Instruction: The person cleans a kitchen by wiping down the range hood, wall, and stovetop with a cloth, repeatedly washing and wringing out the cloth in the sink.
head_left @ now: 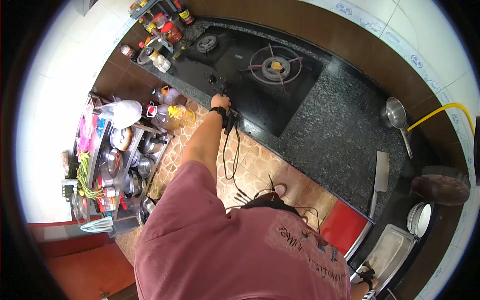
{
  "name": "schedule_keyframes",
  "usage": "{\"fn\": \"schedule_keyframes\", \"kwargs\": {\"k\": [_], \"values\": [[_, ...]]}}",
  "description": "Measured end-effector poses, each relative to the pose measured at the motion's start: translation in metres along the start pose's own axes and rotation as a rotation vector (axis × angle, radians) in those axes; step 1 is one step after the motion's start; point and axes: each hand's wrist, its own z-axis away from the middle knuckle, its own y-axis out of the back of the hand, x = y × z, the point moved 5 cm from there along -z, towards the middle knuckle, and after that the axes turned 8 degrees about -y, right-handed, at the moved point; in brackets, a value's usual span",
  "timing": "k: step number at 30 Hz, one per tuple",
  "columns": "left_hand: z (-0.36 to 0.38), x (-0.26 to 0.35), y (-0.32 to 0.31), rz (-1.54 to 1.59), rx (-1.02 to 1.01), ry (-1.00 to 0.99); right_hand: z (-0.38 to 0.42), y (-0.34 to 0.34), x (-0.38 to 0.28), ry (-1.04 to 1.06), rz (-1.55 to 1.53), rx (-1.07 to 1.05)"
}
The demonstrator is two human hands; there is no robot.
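Observation:
My left hand [220, 102] reaches to the front edge of the black gas stove [240, 60], its fingers closed around a stove knob [223, 92]. Another dark knob [212, 78] sits just beyond it. A black band and a small device with a dangling cable [235, 155] are on that wrist. Far to the lower right, my right hand [374, 283] is at the near side of the metal sink [393, 250], mostly hidden past its black wrist strap [367, 282]. Its fingers do not show. The large burner [276, 67] has no pot on it.
A cleaver [381, 172] lies on the granite counter [325, 135], near a small saucepan [395, 112]. A dark pan [440, 189] and stacked bowls [423, 220] stand by the sink. Sauce bottles [185, 14] crowd the stove's left end. A pot rack [135, 170] and oil jugs [167, 116] stand left.

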Motion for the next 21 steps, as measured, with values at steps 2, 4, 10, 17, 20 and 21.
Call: {"fn": "schedule_keyframes", "kwargs": {"k": [2,4,10,17,20,21], "values": [[0.004,-0.004,-0.005,-0.115,-0.189,0.202,-0.002,-0.002,0.001,0.002,-0.002,-0.005],[0.005,-0.015,-0.012,-0.107,-0.228,0.245,-0.001,0.000,0.001,0.009,0.004,-0.001],[-0.024,-0.037,-0.015,0.754,0.076,0.241,-0.029,0.025,-0.017,0.292,0.488,0.141],[-0.028,-0.026,0.004,0.786,-0.016,0.305,0.012,0.016,0.000,0.028,0.080,0.070],[-0.053,-0.050,0.001,0.834,-0.107,0.305,0.026,0.009,-0.001,0.010,0.058,0.052],[-0.057,-0.054,0.003,0.712,-0.010,0.276,0.029,0.006,-0.003,0.007,0.054,0.045]]}}
